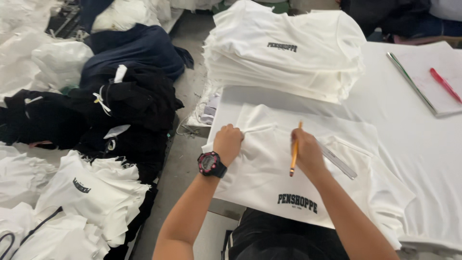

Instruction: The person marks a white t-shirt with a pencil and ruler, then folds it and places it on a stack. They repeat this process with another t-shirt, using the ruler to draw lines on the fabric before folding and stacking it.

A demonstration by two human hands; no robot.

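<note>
One white shirt [269, 163] lies flat before me on the table [414, 139]. My left hand [227, 141], closed into a fist, presses its collar; my right hand [307, 153] pinches a pencil [294, 151] beside the ruler [337, 160]. Far stack [284, 48] looks finished; floor piles [91, 192] at left remain.

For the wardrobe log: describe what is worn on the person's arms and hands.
Both forearms are bare, with no sleeves in view. The left hand has a chunky black digital wristwatch with pink-red trim at its wrist. The right hand wears no glove, ring or band.
</note>
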